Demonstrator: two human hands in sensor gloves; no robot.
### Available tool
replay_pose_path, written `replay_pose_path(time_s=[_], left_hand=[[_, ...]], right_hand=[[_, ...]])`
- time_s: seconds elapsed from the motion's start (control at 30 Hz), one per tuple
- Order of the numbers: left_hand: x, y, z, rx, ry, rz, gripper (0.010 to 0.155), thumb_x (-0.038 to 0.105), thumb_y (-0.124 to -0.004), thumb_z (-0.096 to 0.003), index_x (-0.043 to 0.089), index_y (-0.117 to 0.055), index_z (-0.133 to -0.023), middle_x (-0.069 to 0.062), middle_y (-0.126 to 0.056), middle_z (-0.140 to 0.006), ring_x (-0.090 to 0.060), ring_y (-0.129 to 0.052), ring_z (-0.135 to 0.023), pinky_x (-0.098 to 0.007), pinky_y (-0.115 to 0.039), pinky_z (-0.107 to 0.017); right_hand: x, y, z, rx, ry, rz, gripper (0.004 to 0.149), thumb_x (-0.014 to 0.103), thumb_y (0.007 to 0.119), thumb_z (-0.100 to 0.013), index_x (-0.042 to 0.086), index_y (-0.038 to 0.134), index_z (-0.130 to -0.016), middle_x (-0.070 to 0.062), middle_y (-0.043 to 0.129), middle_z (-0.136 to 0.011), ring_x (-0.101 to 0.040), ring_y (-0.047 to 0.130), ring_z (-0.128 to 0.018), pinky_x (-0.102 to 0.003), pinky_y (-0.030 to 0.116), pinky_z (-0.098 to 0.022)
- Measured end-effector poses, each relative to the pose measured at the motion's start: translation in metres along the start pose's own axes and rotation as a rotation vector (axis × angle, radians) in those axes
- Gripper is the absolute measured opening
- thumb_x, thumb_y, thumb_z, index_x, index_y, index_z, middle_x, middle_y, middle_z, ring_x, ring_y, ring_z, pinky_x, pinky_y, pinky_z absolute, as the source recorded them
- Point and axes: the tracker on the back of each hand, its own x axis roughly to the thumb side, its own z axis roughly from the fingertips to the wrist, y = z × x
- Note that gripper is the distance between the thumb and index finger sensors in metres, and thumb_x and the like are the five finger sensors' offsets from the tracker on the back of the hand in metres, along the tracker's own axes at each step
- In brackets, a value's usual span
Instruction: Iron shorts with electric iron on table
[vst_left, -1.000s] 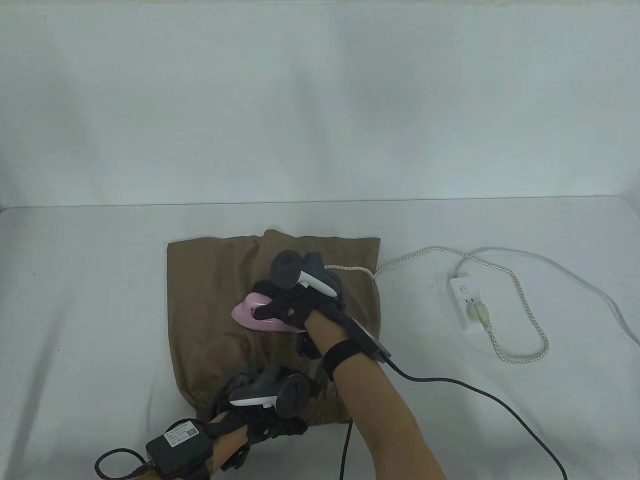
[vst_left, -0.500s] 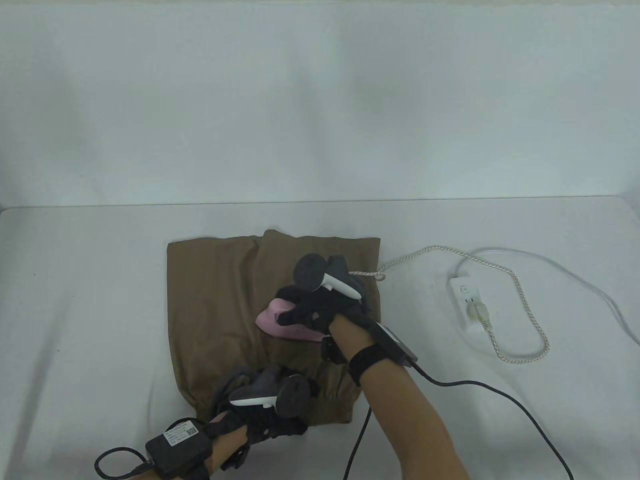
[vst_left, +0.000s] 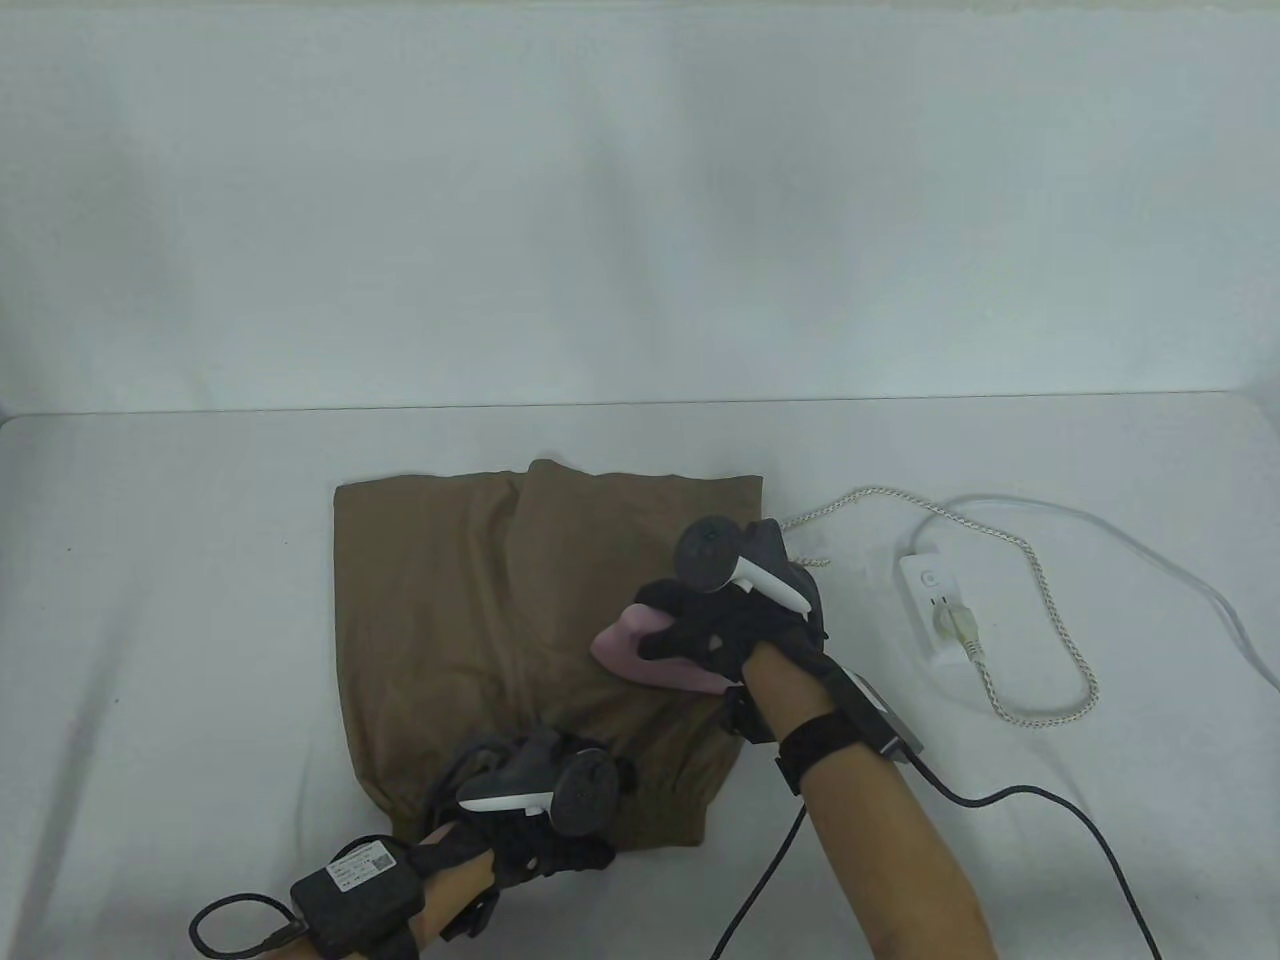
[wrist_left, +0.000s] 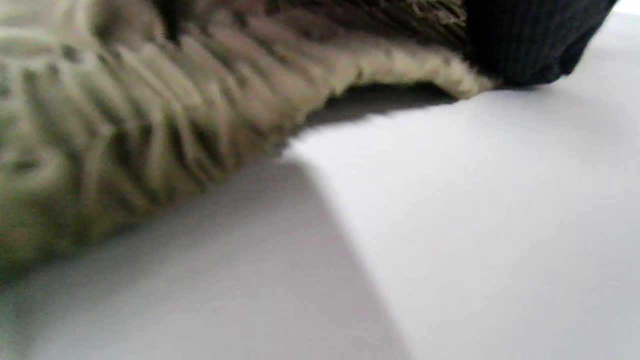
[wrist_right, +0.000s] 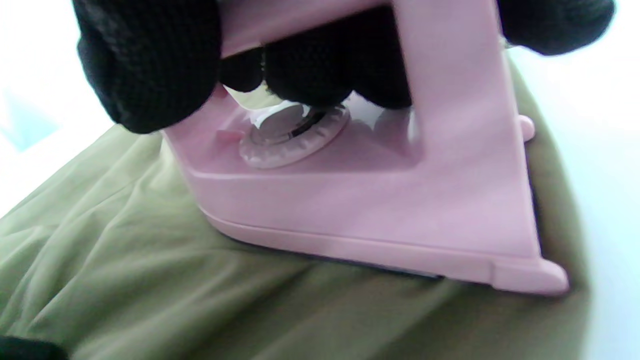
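Observation:
Brown shorts lie flat on the white table, waistband toward me. My right hand grips the handle of a pink electric iron, which sits flat on the right part of the shorts near their right edge. In the right wrist view my gloved fingers wrap the iron's handle above its dial, the soleplate on the fabric. My left hand rests on the ribbed waistband at the near edge; in the left wrist view the waistband lies under a gloved fingertip.
A white power strip lies right of the shorts with the iron's braided cord plugged in and looping on the table. The strip's white cable runs off to the right. A black glove cable trails at the front right.
My right hand has slid the iron to the right across the shorts, from the middle to near the right edge. My left hand has stayed on the waistband.

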Motion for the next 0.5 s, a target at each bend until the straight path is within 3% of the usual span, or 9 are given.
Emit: replay_pose_path(time_s=[0.27, 0.5], left_hand=[[0.000, 0.000, 0.000, -0.002, 0.000, 0.001, 0.083, 0.059, -0.073, -0.0475, 0.031, -0.031, -0.114, -0.004, -0.030, -0.115, -0.036, -0.036, -0.108, -0.063, -0.043, -0.076], [0.000, 0.000, 0.000, 0.000, 0.002, 0.001, 0.083, 0.059, -0.073, -0.0474, 0.031, -0.031, -0.114, -0.004, -0.030, -0.115, -0.036, -0.036, -0.107, -0.063, -0.043, -0.076]], right_hand=[[-0.020, -0.003, 0.011, -0.031, 0.042, -0.031, 0.067, 0.057, 0.091, -0.037, 0.040, 0.073, -0.099, 0.008, 0.095, -0.071, -0.019, 0.095, -0.061, -0.060, 0.078, -0.044], [0.000, 0.004, 0.002, -0.047, -0.010, -0.038, 0.066, 0.057, 0.092, -0.037, 0.040, 0.074, -0.099, 0.009, 0.095, -0.070, -0.019, 0.095, -0.060, -0.059, 0.078, -0.044]])
